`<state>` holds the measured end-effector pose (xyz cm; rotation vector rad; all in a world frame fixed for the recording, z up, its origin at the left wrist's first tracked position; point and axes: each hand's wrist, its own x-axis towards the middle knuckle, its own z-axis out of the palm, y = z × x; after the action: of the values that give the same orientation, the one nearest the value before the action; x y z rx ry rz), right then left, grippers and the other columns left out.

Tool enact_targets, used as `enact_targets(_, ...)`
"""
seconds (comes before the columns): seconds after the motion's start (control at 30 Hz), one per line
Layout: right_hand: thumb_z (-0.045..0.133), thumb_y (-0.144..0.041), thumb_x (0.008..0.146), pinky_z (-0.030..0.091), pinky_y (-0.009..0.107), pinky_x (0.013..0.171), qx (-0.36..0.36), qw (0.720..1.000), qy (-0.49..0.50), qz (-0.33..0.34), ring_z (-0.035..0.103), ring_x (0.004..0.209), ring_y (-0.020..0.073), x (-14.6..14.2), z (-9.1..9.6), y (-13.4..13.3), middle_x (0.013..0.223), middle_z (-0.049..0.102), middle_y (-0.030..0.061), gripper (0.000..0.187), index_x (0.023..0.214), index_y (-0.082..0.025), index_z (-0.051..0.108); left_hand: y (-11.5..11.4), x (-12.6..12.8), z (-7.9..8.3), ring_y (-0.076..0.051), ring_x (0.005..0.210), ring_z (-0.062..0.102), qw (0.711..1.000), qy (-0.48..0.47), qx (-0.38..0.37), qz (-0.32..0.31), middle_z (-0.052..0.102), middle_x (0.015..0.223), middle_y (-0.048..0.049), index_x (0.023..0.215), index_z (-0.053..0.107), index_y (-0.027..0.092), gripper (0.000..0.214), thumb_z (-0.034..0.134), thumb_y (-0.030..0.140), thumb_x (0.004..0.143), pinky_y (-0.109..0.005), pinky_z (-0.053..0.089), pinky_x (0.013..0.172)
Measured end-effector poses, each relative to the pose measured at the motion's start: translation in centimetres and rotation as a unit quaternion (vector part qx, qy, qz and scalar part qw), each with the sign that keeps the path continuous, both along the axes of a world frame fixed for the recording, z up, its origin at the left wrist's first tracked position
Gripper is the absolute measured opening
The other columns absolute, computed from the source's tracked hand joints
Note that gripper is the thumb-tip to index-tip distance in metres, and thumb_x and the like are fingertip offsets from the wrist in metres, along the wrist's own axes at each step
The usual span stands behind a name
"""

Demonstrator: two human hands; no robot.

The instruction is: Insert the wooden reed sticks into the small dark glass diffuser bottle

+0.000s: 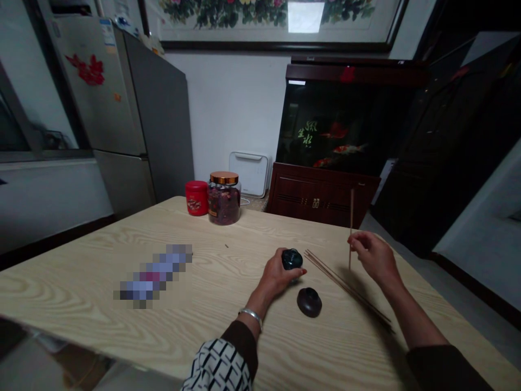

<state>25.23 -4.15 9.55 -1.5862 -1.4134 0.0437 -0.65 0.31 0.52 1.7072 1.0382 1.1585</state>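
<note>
My left hand (279, 274) is wrapped round a small, dark, glossy ridged holder (292, 259) on or just above the table; its underside is hidden. Between the fingertips of my right hand (372, 255) a thin brown incense stick (351, 212) is pinched, almost upright. Several more incense sticks (345, 288) lie in a loose bundle on the table between my hands, pointing slantwise. Nearer to me, below the left hand, sits a dark brown round piece (309, 302) with a knob-like middle; neither hand touches it.
Toward the table's far edge stand a red canister (197, 198) and a clear jar (224, 202) with a copper-coloured lid. A blurred-out long packet (157, 274) lies at left on the wooden table (195, 326). Behind are a fish tank (325, 125) and a fridge (163, 114).
</note>
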Motion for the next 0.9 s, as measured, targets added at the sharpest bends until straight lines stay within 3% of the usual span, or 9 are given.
enact_targets(0.1,0.069,-0.039,0.075,0.048,0.026,0.054,0.109,0.958,0.255,0.078,0.063,0.066,0.0157,-3.3,1.9,0.9,0.08,0.068,0.0039,0.025,0.087,-0.019,0.061,-0.1,0.0,0.0,-0.023,0.087,0.063,1.0,0.002,0.0,0.004,0.068,0.097,-0.0071,0.113,0.058,0.017,0.067,0.085,0.047,0.06,-0.033,0.049,0.077)
enact_targets(0.2,0.076,-0.037,0.071,0.05,0.023,0.054,0.15,0.918,0.343,0.133,0.062,0.065,0.0128,-6.7,2.4,1.8,0.081,0.069,0.0032,0.028,0.086,-0.018,0.061,-0.1,0.1,0.1,-0.022,0.086,0.063,1.0,0.002,-0.001,0.003,0.068,0.095,-0.0063,0.111,0.058,0.018,0.065,0.085,0.047,0.06,-0.031,0.049,0.077)
enact_targets(0.37,0.073,-0.035,0.077,0.054,0.024,0.056,0.141,0.919,0.318,0.186,0.063,0.066,0.0121,-9.8,1.0,2.9,0.081,0.069,0.0028,0.023,0.087,-0.018,0.062,0.0,0.2,-0.1,-0.02,0.084,0.063,1.0,-0.005,-0.002,0.008,0.068,0.094,-0.0046,0.109,0.058,0.018,0.064,0.086,0.046,0.059,-0.028,0.048,0.074)
enact_targets(0.73,0.07,-0.04,0.079,0.053,0.027,0.057,0.065,0.927,0.291,0.229,0.063,0.067,0.0141,-11.2,-1.4,3.5,0.085,0.068,0.004,0.026,0.088,-0.018,0.059,-0.1,0.1,0.2,-0.019,0.083,0.061,1.0,0.007,-0.006,0.009,0.068,0.093,-0.0039,0.108,0.057,0.018,0.064,0.086,0.047,0.059,-0.027,0.046,0.072)
enact_targets(0.9,0.072,-0.044,0.074,0.047,0.026,0.057,0.016,0.951,0.233,0.204,0.059,0.063,0.0139,-11.8,-2.6,3.0,0.076,0.065,0.0018,0.029,0.082,-0.018,0.063,0.1,0.2,0.1,-0.02,0.083,0.061,1.0,0.016,-0.008,0.013,0.068,0.093,-0.003,0.108,0.057,0.019,0.062,0.085,0.046,0.06,-0.028,0.046,0.073)
